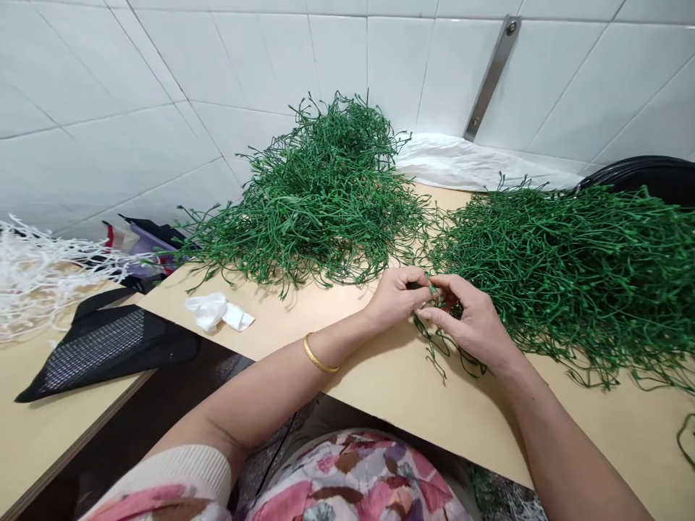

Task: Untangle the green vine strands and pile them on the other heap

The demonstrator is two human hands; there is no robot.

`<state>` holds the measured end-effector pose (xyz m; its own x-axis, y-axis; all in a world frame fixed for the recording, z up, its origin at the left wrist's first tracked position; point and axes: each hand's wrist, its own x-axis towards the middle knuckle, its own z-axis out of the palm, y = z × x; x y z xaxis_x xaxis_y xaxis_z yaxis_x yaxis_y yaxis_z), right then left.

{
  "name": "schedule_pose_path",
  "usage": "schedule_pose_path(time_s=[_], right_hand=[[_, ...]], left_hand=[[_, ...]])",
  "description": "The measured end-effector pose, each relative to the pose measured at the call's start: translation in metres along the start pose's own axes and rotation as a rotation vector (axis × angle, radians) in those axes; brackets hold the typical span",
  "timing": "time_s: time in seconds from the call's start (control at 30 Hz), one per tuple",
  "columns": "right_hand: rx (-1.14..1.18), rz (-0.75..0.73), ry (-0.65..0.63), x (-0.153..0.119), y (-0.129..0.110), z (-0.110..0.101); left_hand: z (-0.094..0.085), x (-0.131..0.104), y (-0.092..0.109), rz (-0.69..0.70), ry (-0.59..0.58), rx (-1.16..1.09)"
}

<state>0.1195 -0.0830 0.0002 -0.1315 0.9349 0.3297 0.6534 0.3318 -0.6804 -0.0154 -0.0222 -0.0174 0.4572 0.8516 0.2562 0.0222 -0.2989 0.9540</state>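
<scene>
Two heaps of thin green strands with small knobbed ends lie on the light wood table: the left heap (326, 195) near the wall, the right heap (575, 268) beyond my right forearm. Between them, near the table's front, my left hand (402, 293) and my right hand (470, 315) meet with fingertips close together. Both pinch a few green strands (434, 347), whose ends hang below the fingers onto the table. The exact grip point is partly hidden by the fingers.
A crumpled white tissue (211, 311) lies on the table at left. Further left are a black mesh bag (108, 351) and a pile of white strands (48, 278). White cloth (478, 163) lies along the tiled wall, below a metal bracket (493, 76). Black round objects (646, 174) stand behind the right heap.
</scene>
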Motion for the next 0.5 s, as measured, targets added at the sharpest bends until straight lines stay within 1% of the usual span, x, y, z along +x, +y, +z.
schedule_pose_path(time_s=[0.1,0.2,0.27,0.33,0.43,0.5], right_hand=[[0.036,-0.03,-0.034,0.0,0.007,-0.006],[0.071,-0.042,0.004,0.0,0.014,-0.007],[0.035,-0.063,0.025,0.0,0.016,-0.005],[-0.088,-0.105,0.032,0.0,0.015,-0.003],[-0.385,-0.183,0.04,-0.001,0.01,0.0],[-0.55,-0.216,0.06,-0.001,0.006,0.001]], left_hand=[[0.0,0.0,0.002,-0.014,-0.04,-0.001],[0.001,-0.001,0.002,-0.005,-0.059,0.038],[0.001,-0.001,0.001,-0.002,-0.08,0.054],[0.001,-0.002,0.0,-0.006,-0.097,0.06],[0.001,-0.002,0.001,-0.043,-0.092,0.058],[0.001,-0.002,0.003,-0.077,-0.097,0.014]])
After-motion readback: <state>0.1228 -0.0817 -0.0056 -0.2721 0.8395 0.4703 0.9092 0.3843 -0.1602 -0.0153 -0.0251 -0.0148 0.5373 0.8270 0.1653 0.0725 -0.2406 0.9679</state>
